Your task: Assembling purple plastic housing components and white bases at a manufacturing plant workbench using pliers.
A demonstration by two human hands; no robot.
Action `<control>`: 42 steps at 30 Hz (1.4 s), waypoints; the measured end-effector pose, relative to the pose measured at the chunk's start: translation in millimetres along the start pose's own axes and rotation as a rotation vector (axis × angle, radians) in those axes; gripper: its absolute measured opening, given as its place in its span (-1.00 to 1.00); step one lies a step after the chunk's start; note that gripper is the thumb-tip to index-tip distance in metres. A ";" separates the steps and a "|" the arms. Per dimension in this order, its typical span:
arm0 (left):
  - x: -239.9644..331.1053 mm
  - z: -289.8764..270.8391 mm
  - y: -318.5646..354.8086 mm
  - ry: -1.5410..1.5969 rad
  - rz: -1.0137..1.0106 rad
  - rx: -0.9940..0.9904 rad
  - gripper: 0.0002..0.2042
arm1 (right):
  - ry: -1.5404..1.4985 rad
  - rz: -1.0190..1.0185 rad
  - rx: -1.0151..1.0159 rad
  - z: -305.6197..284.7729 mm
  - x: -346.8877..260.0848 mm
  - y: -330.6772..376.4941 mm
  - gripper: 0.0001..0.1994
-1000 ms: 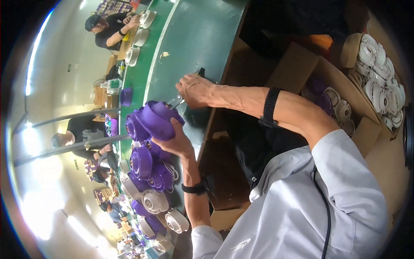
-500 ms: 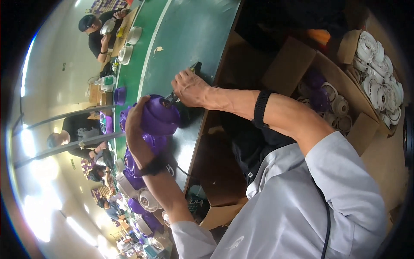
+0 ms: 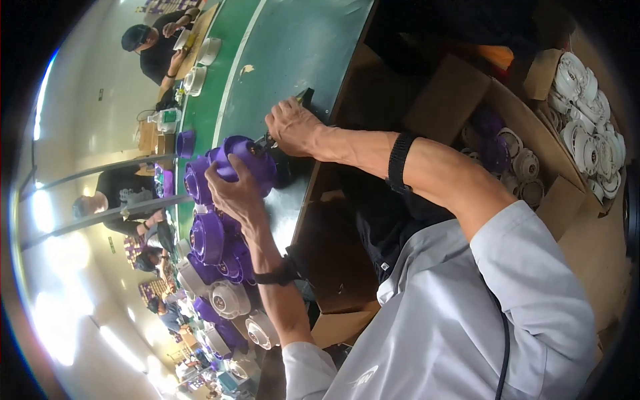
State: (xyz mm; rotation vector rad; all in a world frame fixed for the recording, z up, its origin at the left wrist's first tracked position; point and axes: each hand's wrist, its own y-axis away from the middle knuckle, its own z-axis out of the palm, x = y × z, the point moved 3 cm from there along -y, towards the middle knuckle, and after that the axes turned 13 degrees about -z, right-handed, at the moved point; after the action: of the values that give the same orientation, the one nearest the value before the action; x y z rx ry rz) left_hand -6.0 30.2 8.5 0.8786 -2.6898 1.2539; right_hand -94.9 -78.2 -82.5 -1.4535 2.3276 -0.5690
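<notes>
Your left grip (image 3: 235,192) has a purple housing (image 3: 263,175) over the table (image 3: 300,53); your right grip (image 3: 292,127) is clenched round a tool (image 3: 267,141), tip at that housing. Other purple housings (image 3: 207,239) just beside. Far side: co-worker (image 3: 155,60) holding a white part (image 3: 181,40).

Two bare hands (image 3: 233,191) (image 3: 292,127) hold one purple housing (image 3: 261,169) and one tool (image 3: 307,95).

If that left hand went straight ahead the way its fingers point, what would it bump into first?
Most likely the purple part: the left hand appears to be touching it, though depth is hard to judge.
</notes>
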 end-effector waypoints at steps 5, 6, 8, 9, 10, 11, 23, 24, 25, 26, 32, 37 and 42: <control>15.5 20.4 -48.7 -0.146 0.127 -0.397 -0.63 | 0.036 0.019 0.027 8.2 7.2 5.4 -0.71; 15.8 22.7 -64.3 -0.223 0.090 -0.527 -0.60 | 0.021 0.002 0.075 7.5 5.5 5.0 -0.72; -7.4 41.6 -103.6 -0.330 0.136 -0.862 -0.53 | 0.014 -0.026 0.091 1.8 -5.9 1.9 -0.72; -24.7 52.8 -115.4 -0.338 0.217 -1.044 -0.51 | 0.010 -0.042 0.107 -1.6 -10.9 -0.4 -0.73; -17.7 62.5 -110.2 -0.322 0.240 -1.057 -0.51 | 0.025 -0.019 0.095 4.4 -1.3 5.5 -0.73; -7.7 53.9 -103.1 -0.025 0.438 -1.017 -0.47 | 0.074 0.025 0.183 4.9 2.0 7.7 -0.77; 0.6 7.8 12.6 0.014 0.031 0.079 -0.38 | -0.003 0.002 0.001 1.9 1.7 2.4 -0.70; 0.4 10.8 7.7 0.027 0.112 0.124 -0.53 | 0.014 0.007 -0.009 2.2 1.9 2.9 -0.70; 3.8 12.2 -3.6 0.031 0.108 0.123 -0.53 | 0.040 0.022 -0.017 2.6 7.3 3.7 -0.71; 6.1 14.5 -18.7 -0.005 0.101 -0.074 -0.56 | 0.110 0.039 0.042 2.4 6.5 4.9 -0.72; -9.0 56.7 -119.0 -0.024 0.343 -1.075 -0.48 | 0.012 0.004 0.096 -4.2 -2.6 1.9 -0.71; 24.5 29.7 -76.7 0.275 0.661 -0.929 -0.42 | 0.085 0.081 0.109 3.8 1.6 7.1 -0.71; 1.7 10.6 -18.0 -0.146 -0.091 -0.255 -0.20 | 0.110 0.099 0.213 7.7 4.2 7.2 -0.76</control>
State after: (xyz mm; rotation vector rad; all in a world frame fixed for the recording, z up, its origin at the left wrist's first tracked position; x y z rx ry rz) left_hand 3.8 12.6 14.4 1.0784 -2.7986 0.8347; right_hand -98.5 -80.3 -93.0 -1.2318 2.3236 -0.8589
